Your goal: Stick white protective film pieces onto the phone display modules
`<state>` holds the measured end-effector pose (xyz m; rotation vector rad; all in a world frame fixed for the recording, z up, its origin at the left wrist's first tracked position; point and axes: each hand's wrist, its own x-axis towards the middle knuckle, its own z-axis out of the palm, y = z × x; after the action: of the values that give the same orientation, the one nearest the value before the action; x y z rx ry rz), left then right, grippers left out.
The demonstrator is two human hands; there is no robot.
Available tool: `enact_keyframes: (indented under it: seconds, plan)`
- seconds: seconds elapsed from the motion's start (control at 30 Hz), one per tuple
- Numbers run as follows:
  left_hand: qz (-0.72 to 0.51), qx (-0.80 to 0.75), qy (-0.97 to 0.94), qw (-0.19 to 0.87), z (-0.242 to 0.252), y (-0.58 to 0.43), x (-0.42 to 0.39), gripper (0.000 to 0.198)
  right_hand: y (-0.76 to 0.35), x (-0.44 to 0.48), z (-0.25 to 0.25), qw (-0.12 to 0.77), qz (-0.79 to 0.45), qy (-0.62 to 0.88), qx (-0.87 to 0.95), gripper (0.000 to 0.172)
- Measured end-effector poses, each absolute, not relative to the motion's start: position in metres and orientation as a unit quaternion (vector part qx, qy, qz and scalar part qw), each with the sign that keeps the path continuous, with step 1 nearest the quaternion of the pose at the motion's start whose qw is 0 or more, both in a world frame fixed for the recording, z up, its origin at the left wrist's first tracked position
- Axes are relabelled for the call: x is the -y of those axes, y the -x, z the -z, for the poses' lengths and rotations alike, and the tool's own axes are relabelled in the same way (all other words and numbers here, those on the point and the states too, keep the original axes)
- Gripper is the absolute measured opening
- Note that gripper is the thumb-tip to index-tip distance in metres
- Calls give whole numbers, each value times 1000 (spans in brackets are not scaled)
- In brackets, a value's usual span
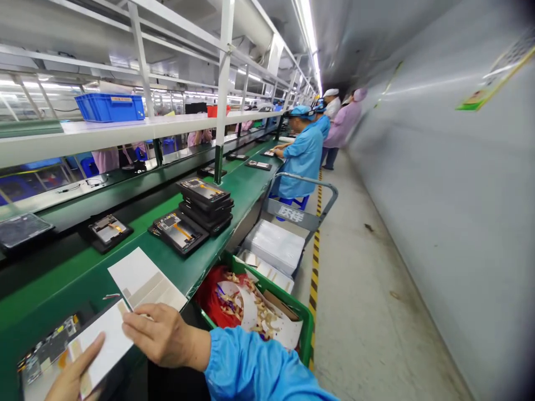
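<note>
My right hand (161, 336), in a blue sleeve, pinches the right edge of a white sheet (109, 340) that lies over an open tablet (45, 351) at the bottom left. My left hand (75, 373) rests under the sheet's lower left, its thumb laid along the sheet. More white and beige sheets (144, 281) lie on the green bench (50, 289) just beyond my right hand. Further along lie a single open tablet (179, 231) and a stack of tablets (205, 205).
A green waste bin (301, 314) with paper scraps stands to the right below the bench, with a cart of white sheets (276, 245) behind it. Co-workers in blue (303, 156) and pink stand along the line. A blue crate (111, 107) sits on the overhead shelf.
</note>
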<state>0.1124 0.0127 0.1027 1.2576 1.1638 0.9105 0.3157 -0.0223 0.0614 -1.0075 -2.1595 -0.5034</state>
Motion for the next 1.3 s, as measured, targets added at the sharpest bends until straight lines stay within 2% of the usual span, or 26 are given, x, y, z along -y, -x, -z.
enact_keyframes:
  seconds: [0.2,0.37,0.47,0.67,0.83,0.97,1.03,1.13,1.2,1.3]
  plan:
    - [-282,-540,-328,722,-103,-133,-1,82,-341,24,-50,333,53,356,872,41]
    - [-307,-524,-276,745,-99,-132,1,82,-345,29,-49,372,-63,339,862,23]
    - [-338,-495,-272,753,-102,-132,-1,88,-340,30,-50,393,-69,350,848,15]
    - [-387,-428,-245,779,-101,-121,-12,86,-329,22,-55,368,-61,324,869,8]
    - [-374,-406,-266,790,-95,-103,-9,84,-325,11,-55,332,-98,322,881,13]
    - [-335,-394,-275,811,-90,-91,-6,82,-333,-2,-59,440,-117,466,758,18]
    - [-352,-401,-262,804,-88,-88,-6,81,-334,-2,-64,462,-136,498,721,16]
    - [-392,-411,-239,788,-85,-85,-9,80,-323,10,-71,365,-167,406,821,7]
    - [-410,-409,-229,782,-86,-83,-11,81,-312,18,-73,294,-125,367,873,7]
    - [-425,-410,-225,775,-86,-80,-10,80,-298,24,-72,245,-27,373,895,18]
